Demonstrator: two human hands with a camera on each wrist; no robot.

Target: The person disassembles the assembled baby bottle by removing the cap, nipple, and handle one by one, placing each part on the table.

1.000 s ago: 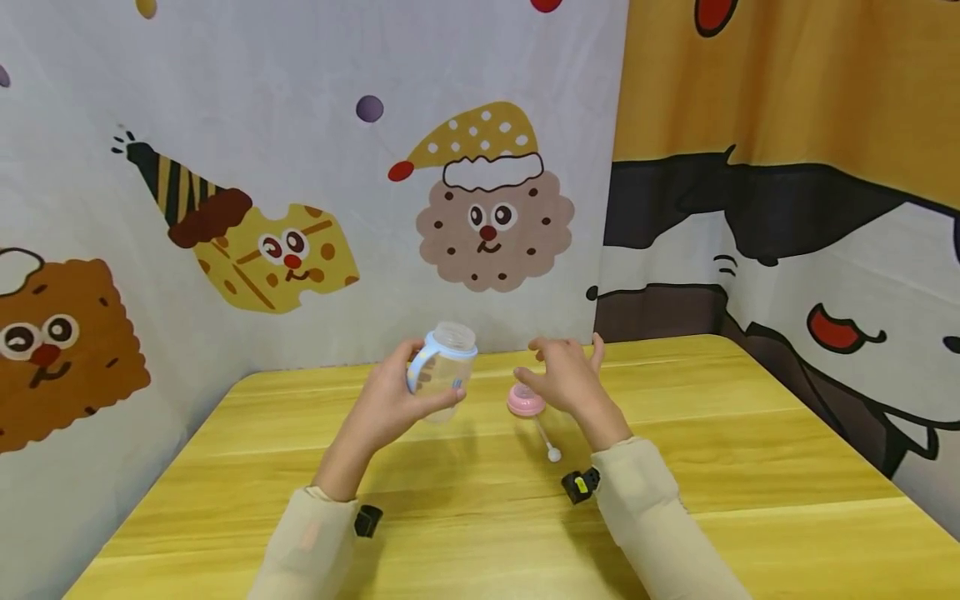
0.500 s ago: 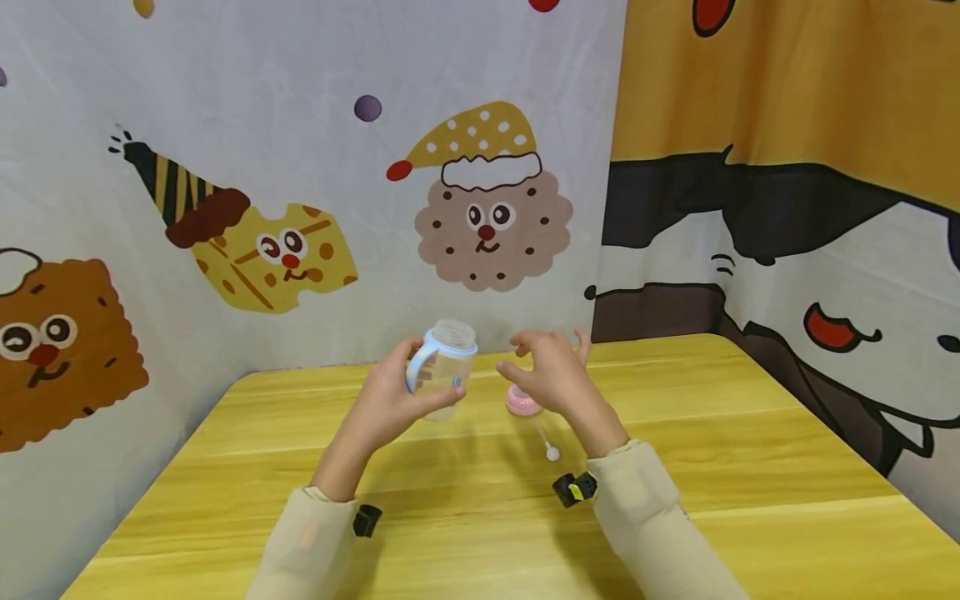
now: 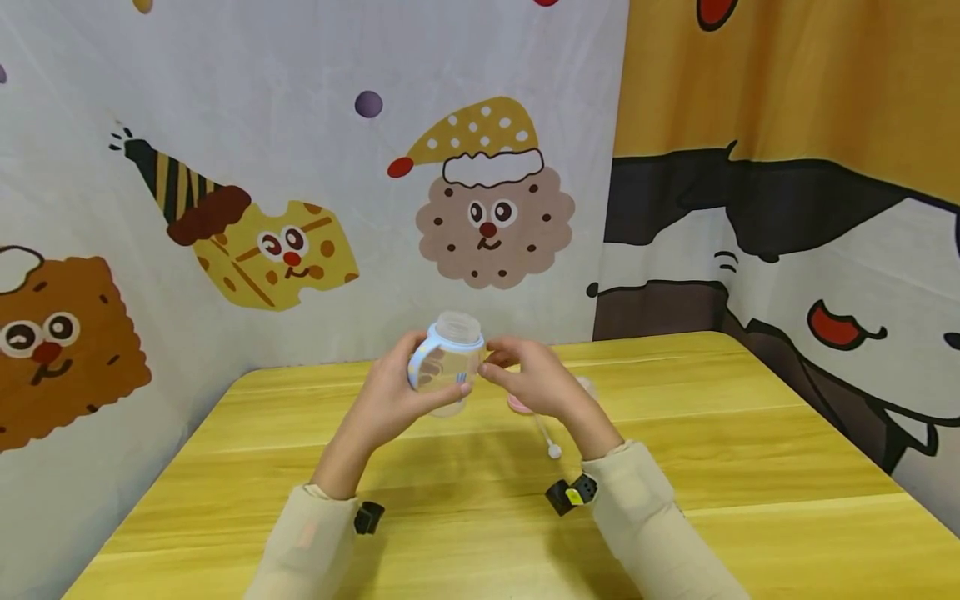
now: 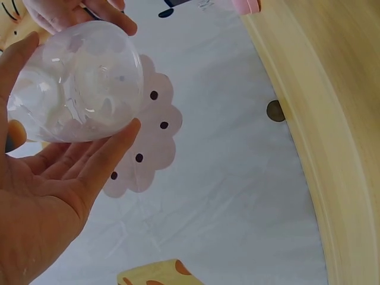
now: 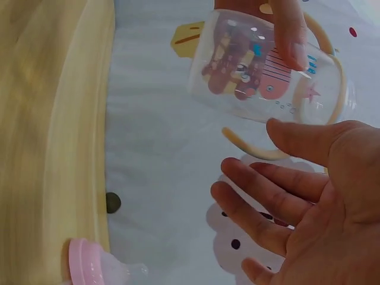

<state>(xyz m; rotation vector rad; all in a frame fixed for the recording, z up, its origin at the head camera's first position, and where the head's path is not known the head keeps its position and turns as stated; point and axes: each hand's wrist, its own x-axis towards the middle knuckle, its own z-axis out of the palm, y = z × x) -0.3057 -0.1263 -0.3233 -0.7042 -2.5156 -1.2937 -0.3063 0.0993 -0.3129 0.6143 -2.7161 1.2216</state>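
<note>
In the head view my left hand (image 3: 386, 392) holds a clear baby bottle (image 3: 468, 360) above the table, its mouth uncovered at the top. The bottle has a light blue collar with handles. My right hand (image 3: 534, 377) is at the bottle's right side, thumb and fingers spread around the other handle (image 5: 255, 151), as the right wrist view shows. Whether they touch it I cannot tell. Behind the right hand, a pink nipple cap (image 3: 517, 405) stands on the table, partly hidden. From it runs a thin straw with a white ball (image 3: 554, 451) at its end.
The yellow wood-grain table (image 3: 465, 533) lies beneath both arms. A cartoon-printed cloth (image 3: 300, 167) hangs right behind its far edge, and another printed curtain (image 3: 787, 250) is on the right. Black wrist cameras (image 3: 368, 517) sit at both cuffs.
My right hand has moved left from above the pink nipple cap to the bottle's side. The bottle, still in my left hand, has shifted slightly up and right.
</note>
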